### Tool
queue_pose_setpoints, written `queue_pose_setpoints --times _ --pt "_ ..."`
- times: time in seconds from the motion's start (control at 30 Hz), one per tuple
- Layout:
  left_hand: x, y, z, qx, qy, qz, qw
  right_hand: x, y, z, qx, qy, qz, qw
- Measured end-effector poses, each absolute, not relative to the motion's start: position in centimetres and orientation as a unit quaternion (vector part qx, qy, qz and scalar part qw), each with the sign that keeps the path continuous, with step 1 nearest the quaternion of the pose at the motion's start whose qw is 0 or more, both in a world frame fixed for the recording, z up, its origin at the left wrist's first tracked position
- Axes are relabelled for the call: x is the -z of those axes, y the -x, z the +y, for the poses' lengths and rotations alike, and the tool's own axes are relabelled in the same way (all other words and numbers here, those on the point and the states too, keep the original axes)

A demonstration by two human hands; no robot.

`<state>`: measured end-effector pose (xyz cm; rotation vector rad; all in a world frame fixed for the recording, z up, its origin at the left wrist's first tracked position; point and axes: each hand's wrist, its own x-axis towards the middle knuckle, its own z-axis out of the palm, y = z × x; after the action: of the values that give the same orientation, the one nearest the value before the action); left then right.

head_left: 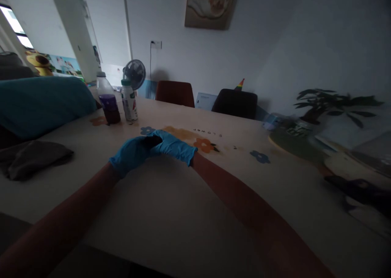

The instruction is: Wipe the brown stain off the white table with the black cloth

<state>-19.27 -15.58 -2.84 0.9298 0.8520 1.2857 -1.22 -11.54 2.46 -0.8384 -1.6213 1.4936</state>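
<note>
Both hands wear blue gloves and meet low over the table, left of its middle. My left hand has its fingers curled in against the other hand. My right hand bends over from the right, its fingers closed toward the left one. Between them shows a dark patch, either a small dark thing or a shadowed gap; I cannot tell which. The pale table beneath carries printed blue and orange flowers and the word "flower". A blue printed flower lies just beyond the fingers.
A bottle of dark drink with a purple label and a white bottle with a green cap stand behind my hands. A grey cloth lies left. At right are a potted plant and a green round mat. Chairs line the far side.
</note>
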Motion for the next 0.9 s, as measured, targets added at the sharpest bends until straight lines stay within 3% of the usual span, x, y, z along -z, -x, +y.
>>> queue_pose_setpoints --times 0.2,0.5,0.9 --pt "1.0 19.7 -16.9 -0.539 -0.425 0.416 0.596 -2.3 0.0 -11.3 -0.592 0.345 -0.626 0.374" --pt "-0.2 20.8 -16.9 -0.582 -0.426 0.41 0.559 -2.9 -5.0 -9.7 -0.652 0.351 -0.496 0.454" --pt "-0.9 20.1 -17.0 -0.602 -0.403 0.433 0.536 -2.0 -8.0 -10.6 -0.622 0.387 -0.549 0.402"
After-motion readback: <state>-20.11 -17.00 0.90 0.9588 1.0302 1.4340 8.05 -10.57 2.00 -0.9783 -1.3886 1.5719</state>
